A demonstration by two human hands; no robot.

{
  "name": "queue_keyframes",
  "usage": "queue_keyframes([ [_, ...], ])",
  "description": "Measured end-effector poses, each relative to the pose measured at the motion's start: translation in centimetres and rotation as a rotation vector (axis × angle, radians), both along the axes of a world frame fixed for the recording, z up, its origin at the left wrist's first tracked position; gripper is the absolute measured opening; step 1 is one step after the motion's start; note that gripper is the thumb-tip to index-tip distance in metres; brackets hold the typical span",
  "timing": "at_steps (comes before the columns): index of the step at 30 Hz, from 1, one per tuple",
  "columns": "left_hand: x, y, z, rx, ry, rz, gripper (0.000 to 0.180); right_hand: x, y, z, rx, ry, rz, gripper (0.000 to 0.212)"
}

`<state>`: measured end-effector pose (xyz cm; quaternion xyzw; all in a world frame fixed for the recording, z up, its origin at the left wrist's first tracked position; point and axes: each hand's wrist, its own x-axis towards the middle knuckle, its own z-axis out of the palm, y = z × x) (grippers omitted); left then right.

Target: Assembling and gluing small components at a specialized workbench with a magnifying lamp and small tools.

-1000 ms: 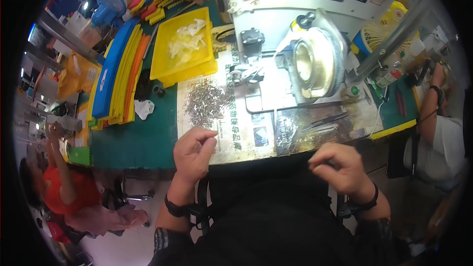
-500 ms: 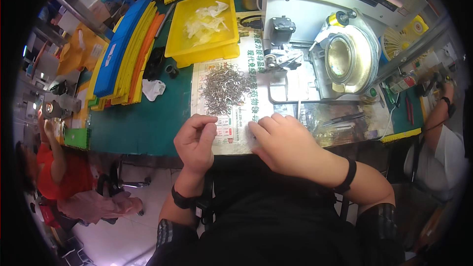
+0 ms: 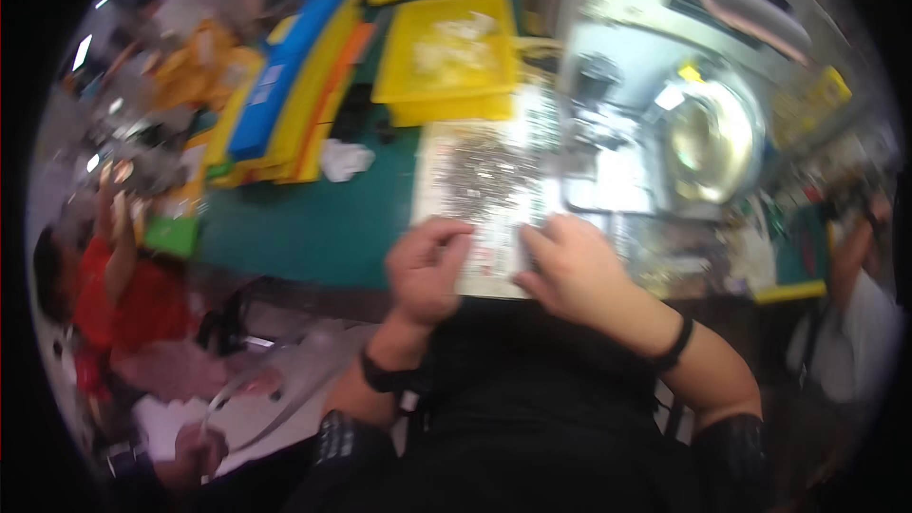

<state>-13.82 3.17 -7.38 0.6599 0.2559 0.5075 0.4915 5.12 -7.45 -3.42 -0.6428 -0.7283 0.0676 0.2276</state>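
Note:
The picture is smeared by motion. My left hand (image 3: 427,271) is closed at the near edge of the table, thumb pressed against its curled fingers. Whatever it may hold is too small to make out. Facing it across a short gap is my right hand (image 3: 575,266), its fingers bent inward and closed, their tips blurred. Just beyond both hands lies a pile of small silvery metal pieces (image 3: 489,171), spread on a printed paper sheet (image 3: 432,166).
A yellow bin (image 3: 446,112) with whitish plastic stands behind the pile. Blue, yellow and orange strips (image 3: 290,85) are stacked to the left, near a crumpled white wad (image 3: 346,161). A lit machine (image 3: 708,138) stands right. Another person's hand (image 3: 201,451) shows at lower left.
My view has swung, so the table and its things sit farther right and the picture is blurred. Another person's hand with a pale band has appeared at lower left. My hands stay close together.

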Motion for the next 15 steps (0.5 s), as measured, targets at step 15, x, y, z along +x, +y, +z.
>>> queue_keyframes([
  [15,1.6,-0.7,0.3,0.063,0.054,-0.049,0.012,-0.1,-2.3,0.0,0.057,-0.096,0.043,0.053],
])
